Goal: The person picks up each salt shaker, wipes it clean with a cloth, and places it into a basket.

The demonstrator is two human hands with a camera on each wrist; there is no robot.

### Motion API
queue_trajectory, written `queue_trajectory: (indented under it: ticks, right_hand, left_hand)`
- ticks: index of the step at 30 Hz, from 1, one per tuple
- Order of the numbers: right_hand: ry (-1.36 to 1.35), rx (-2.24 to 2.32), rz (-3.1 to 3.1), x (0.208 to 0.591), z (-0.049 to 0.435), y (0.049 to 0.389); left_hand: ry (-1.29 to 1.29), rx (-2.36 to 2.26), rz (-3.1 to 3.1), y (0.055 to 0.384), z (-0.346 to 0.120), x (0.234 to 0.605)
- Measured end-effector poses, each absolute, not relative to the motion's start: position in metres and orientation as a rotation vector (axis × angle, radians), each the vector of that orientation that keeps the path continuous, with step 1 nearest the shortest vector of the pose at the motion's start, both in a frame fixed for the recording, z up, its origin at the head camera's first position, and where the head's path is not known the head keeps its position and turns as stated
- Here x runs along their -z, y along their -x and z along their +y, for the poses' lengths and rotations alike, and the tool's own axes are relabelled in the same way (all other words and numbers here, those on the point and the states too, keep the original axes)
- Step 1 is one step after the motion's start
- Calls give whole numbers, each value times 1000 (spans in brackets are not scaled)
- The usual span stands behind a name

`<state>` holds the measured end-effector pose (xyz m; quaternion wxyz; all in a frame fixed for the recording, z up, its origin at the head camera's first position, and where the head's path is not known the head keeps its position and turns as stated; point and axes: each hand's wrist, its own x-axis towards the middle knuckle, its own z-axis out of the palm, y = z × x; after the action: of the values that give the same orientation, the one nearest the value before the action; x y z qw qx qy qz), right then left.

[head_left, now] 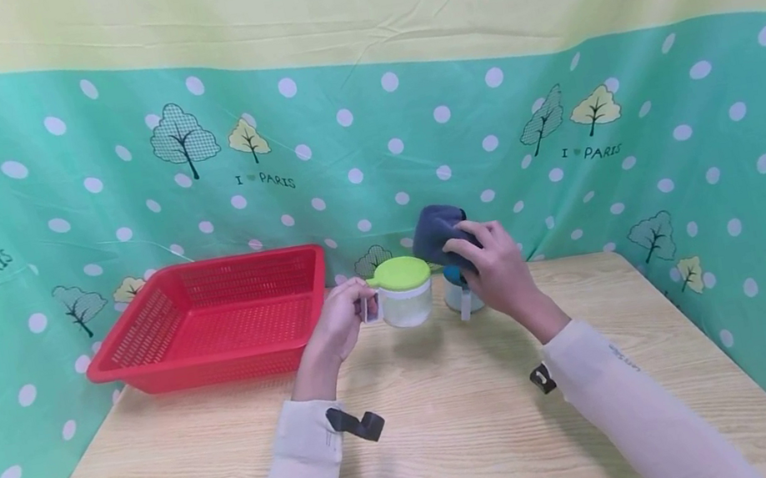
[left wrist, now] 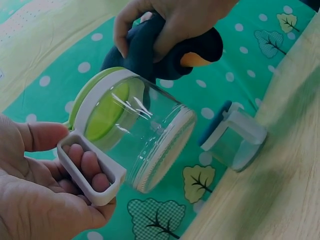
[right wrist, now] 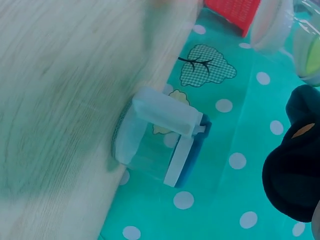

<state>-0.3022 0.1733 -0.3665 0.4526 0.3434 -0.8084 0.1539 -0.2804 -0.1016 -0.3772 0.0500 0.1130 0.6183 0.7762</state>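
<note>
Clear green-lidded jar (head_left: 405, 294) near blue-lidded jar (right wrist: 161, 140)
</note>
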Motion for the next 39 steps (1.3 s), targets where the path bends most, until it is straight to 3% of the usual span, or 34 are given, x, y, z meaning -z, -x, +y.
queue_trajectory:
  ticks: [39]
  right_hand:
    - [-943,-505,-1928,365,138,284]
  left_hand:
    - [-324,-2340,1959,280,-96,378]
